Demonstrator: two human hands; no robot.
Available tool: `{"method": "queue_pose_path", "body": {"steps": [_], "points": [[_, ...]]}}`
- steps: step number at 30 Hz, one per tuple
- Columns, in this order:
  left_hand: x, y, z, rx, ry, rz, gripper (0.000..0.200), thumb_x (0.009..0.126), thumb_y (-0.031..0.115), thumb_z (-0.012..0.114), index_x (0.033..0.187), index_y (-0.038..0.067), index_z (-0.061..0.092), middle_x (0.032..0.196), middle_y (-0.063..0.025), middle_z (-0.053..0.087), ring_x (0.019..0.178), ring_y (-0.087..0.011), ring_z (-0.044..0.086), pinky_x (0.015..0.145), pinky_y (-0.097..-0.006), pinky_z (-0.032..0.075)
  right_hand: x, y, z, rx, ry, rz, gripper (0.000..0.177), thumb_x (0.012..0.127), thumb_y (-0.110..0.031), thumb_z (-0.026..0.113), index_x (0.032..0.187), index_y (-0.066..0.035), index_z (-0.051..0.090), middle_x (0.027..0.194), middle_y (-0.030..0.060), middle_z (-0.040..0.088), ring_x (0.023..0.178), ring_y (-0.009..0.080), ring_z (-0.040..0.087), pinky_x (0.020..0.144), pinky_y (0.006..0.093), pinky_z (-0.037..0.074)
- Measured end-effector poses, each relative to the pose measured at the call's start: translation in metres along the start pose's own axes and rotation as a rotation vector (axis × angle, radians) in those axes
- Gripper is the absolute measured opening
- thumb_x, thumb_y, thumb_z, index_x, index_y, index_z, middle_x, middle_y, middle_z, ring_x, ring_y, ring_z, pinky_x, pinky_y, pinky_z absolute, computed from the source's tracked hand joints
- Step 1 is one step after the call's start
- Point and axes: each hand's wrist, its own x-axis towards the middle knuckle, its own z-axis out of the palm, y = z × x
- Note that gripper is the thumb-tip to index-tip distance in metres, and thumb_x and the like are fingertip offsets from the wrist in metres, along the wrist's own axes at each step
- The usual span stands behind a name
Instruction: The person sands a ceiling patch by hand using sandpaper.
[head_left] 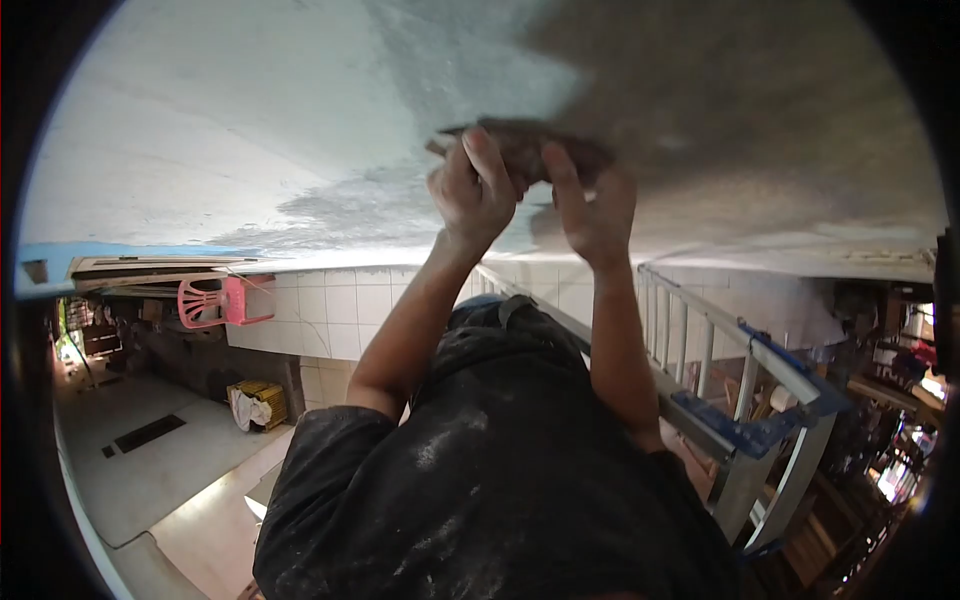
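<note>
A dark, flat tool (535, 150) lies against the grey and whitish plastered surface (300, 110); its details are blurred. My left hand (473, 185) grips the tool's left part, with the thumb up and the fingers partly hidden. My right hand (598, 208) holds its right part, the fingers closed round the lower edge. A dark, wet-looking patch (680, 90) spreads over the surface to the right of the tool, and a greyish smear lies to its left.
A metal ladder (745, 385) with blue parts stands close by on the right. On the left are a pink plastic chair (240, 300), white tiles (325, 305) and a yellow crate (262, 400) with a white cloth. Cluttered items fill the far right.
</note>
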Motion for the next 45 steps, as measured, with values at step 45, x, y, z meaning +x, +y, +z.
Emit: {"method": "queue_pose_path", "body": {"steps": [45], "points": [[-0.013, 0.024, 0.043, -0.065, -0.083, 0.088, 0.051, 0.104, 0.036, 0.031, 0.073, 0.002, 0.052, 0.057, -0.006, 0.059, 0.044, -0.0097, 0.052, 0.041, -0.0205, 0.039, -0.019, 0.031, -0.012, 0.319, 0.285, 0.129, 0.037, 0.085, -0.036, 0.069, 0.102, -0.003, 0.067, 0.084, 0.0078, 0.07, 0.075, 0.0155, 0.066, 0.067, 0.028, 0.05]]}}
